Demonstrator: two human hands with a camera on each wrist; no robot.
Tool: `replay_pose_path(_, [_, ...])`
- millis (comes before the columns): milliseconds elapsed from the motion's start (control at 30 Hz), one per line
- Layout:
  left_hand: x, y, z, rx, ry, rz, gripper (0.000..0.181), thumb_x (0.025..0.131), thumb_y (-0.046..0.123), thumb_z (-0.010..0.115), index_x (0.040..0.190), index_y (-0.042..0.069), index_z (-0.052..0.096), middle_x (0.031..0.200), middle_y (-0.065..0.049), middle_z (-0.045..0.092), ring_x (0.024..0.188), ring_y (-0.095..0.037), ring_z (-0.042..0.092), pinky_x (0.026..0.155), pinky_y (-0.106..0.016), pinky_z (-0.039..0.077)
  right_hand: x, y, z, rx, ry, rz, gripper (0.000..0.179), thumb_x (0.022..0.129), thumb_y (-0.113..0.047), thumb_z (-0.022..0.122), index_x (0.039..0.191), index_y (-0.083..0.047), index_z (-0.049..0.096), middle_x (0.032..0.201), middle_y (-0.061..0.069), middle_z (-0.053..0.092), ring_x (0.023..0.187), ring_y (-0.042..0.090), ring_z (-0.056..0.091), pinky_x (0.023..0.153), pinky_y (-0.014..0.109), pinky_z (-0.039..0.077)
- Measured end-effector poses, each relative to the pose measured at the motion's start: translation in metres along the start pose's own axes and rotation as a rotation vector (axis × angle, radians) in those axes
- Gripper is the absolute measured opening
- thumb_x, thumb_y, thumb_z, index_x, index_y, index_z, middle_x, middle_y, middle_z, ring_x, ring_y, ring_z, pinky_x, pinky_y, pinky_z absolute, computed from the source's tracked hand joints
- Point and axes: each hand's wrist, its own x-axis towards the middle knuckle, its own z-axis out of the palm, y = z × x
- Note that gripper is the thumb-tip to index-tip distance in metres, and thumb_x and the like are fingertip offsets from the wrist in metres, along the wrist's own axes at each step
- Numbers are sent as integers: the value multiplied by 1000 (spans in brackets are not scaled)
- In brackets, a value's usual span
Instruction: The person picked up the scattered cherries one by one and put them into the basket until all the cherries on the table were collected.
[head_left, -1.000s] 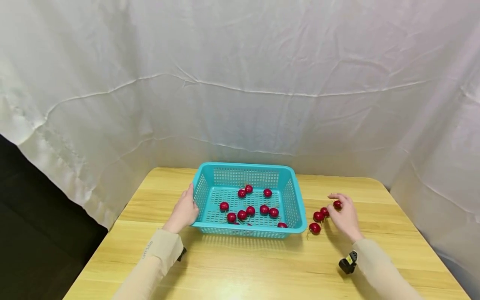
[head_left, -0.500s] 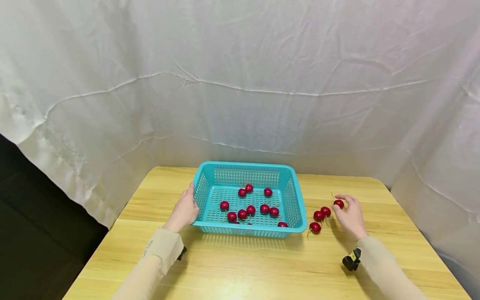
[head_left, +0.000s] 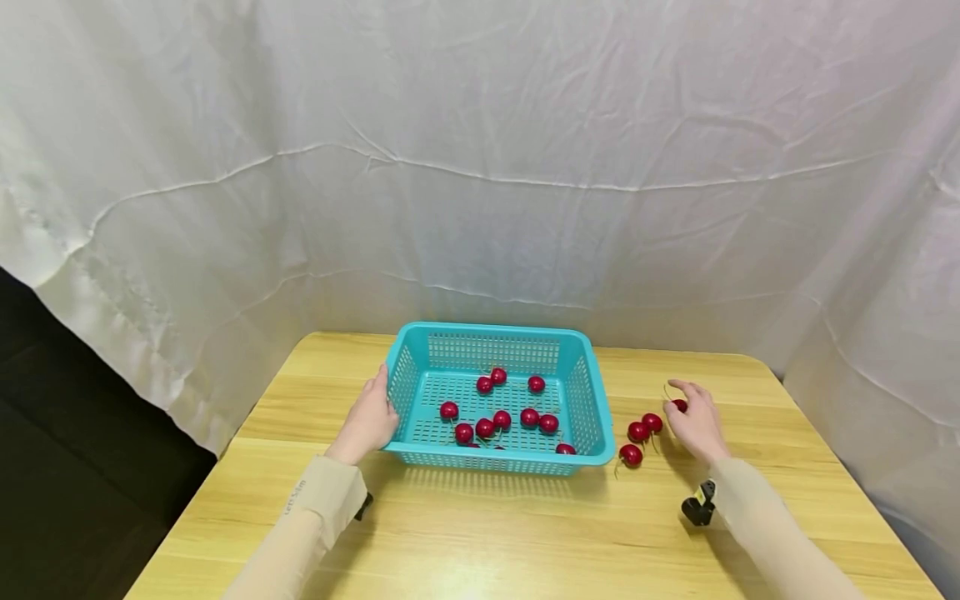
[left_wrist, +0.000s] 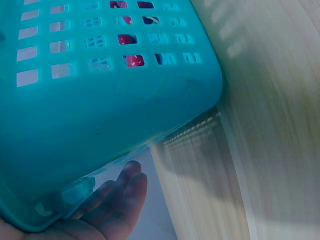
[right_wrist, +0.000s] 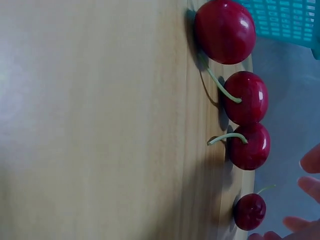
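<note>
A turquoise perforated plastic basket (head_left: pixel 491 331) stands on the table with several red cherries (head_left: pixel 529 417) scattered on its bottom. My left hand (head_left: pixel 370 423) holds its left end at the rim; in the left wrist view the fingers (left_wrist: pixel 131 192) reach past the rim along the outside. Right of the basket, my right hand (head_left: pixel 697 425) hovers around the farthest loose cherry (head_left: pixel 679 405), which it partly covers. The right wrist view has this cherry (right_wrist: pixel 250 212) on the wood, its stem sticking out, with spread fingers (right_wrist: pixel 311 159) beyond it. Other loose cherries (head_left: pixel 638 432) lie between hand and basket.
The light wooden table (head_left: pixel 480 533) has rounded back corners. A pale hanging cloth (head_left: pixel 480 233) closes off the back and sides, with a black area (head_left: pixel 67 467) at the far left. Dark wrist cameras (head_left: pixel 698 504) jut from the sleeves.
My right hand has shifted right, over the farthest cherry, and its fingers have spread a little. The left hand and the basket keep their place.
</note>
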Motion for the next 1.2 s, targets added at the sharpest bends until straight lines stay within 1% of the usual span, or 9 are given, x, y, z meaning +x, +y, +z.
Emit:
replay_pose_path(133, [0, 1, 0, 0, 1, 2, 75, 96, -1, 42, 160, -4, 3, 151, -32, 38, 120, -39, 54, 108, -57, 46, 5, 0, 1, -46, -58, -11, 56, 105, -26, 40, 151, 4, 35, 159, 40, 14, 141, 65, 18, 113, 76, 18])
replay_pose_path(333, [0, 1, 0, 4, 2, 6, 75, 96, -1, 43, 159, -5, 3, 152, -33, 37, 121, -39, 54, 108, -57, 45, 9, 6, 2, -94, -133, -63, 54, 107, -27, 37, 146, 9, 41, 155, 42, 21, 139, 62, 24, 113, 74, 17])
replay_pose_path(433, [0, 1, 0, 1, 0, 5, 76, 95, -1, 42, 160, -5, 3, 153, -33, 35, 123, -39, 54, 109, -58, 45, 10, 9, 3, -110, -154, -83, 53, 107, -29, 35, 143, 10, 44, 154, 42, 21, 139, 65, 22, 112, 75, 17])
replay_pose_path(567, [0, 1, -1, -2, -1, 1, 76, 95, -1, 43, 160, -4, 2, 153, -33, 35, 123, -40, 54, 109, -58, 45, 8, 10, 4, -120, -162, -103, 52, 107, -27, 35, 139, 12, 47, 153, 45, 22, 137, 67, 22, 112, 75, 15])
replay_pose_path(867, [-2, 1, -1, 3, 1, 3, 76, 95, -2, 42, 159, -5, 3, 152, -33, 36, 123, -40, 53, 109, -58, 45, 2, 16, 3, -146, -158, -106, 53, 108, -26, 33, 135, 17, 49, 150, 47, 26, 140, 63, 23, 113, 72, 16])
replay_pose_path(1100, [-2, 2, -1, 7, 6, 3, 76, 94, -2, 44, 159, -6, 5, 152, -33, 37, 122, -40, 54, 109, -57, 45, -5, 25, 1, -132, -145, -107, 54, 108, -27, 34, 133, 18, 50, 150, 47, 25, 139, 64, 23, 113, 72, 16])
replay_pose_path(1200, [-3, 2, -1, 6, 4, 7, 76, 94, -2, 43, 159, -6, 5, 151, -34, 37, 123, -41, 54, 109, -58, 45, -9, 28, 0, -138, -137, -113, 52, 107, -25, 37, 132, 17, 52, 149, 47, 26, 138, 64, 24, 112, 73, 17])
